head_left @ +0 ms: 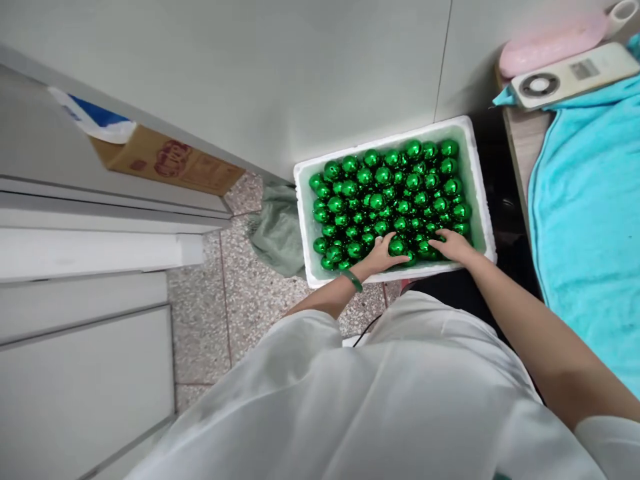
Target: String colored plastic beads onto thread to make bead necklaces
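Shiny green balls (383,175), like Christmas baubles and of mixed sizes, fill a white foam box (301,220) in many rows. At the box's near side, my left hand (379,258) curves its thumb and fingers around one green ball (398,247). A green bangle (353,280) circles the left wrist. To the right, my right hand (454,247) reaches over the near rim with fingers bent and apart. Its fingertips are close to another green ball (425,248), and I see nothing held in it. Some fingertips are hidden among the balls.
A grey-green cloth (280,230) lies on the speckled floor (255,300) left of the box. A brown carton (175,162) stands by the cabinet. At right, a table carries a turquoise towel (590,200), a white device (575,75) and a pink case (553,47).
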The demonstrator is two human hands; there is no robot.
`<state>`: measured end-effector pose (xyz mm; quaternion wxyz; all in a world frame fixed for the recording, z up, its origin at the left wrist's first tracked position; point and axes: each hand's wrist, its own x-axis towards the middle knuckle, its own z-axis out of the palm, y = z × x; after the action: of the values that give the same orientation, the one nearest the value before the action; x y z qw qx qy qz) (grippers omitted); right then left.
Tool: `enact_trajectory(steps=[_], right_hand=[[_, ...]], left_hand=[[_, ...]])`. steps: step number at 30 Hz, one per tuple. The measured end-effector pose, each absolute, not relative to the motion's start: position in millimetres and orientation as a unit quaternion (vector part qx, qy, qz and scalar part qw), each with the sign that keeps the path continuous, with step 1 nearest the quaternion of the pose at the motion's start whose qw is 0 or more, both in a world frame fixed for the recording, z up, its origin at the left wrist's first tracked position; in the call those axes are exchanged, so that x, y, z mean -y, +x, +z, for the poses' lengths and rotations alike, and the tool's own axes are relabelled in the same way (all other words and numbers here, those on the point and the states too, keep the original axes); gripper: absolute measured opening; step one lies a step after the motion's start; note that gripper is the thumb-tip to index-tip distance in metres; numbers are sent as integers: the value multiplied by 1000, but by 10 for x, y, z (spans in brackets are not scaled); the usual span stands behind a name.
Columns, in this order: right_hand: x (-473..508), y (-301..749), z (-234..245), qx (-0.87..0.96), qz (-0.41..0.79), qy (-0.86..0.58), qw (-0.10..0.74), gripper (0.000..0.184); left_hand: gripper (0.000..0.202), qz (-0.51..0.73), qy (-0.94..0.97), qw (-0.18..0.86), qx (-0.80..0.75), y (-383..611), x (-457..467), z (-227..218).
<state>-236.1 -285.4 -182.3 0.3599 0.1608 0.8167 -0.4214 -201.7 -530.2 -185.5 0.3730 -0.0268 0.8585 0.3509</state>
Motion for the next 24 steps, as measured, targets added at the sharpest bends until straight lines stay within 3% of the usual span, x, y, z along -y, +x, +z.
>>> enact_trajectory(steps=[4, 8, 16, 20, 24], right_hand=[[2843, -2413, -2114, -801, -422, 193, 379, 64], [2794, -2451, -2253, -737, -496, 196, 415, 69], [2939, -2452, -2293, -580, -640, 251, 436, 53], [2936, -2462, -2255, -529, -672, 291, 428, 44], [2928, -2422, -2185, -485, -688, 328, 429, 41]], left_hand=[[105, 374, -7, 389, -842, -2027, 5200, -1966], [113, 410, -3, 378, -830, -2004, 5053, -2087], [124, 495, -27, 345, -797, -2046, 4850, -2285], [115, 583, -89, 341, -732, -2077, 4842, -2243], [106, 707, -209, 376, -561, -2082, 4775, -2107]])
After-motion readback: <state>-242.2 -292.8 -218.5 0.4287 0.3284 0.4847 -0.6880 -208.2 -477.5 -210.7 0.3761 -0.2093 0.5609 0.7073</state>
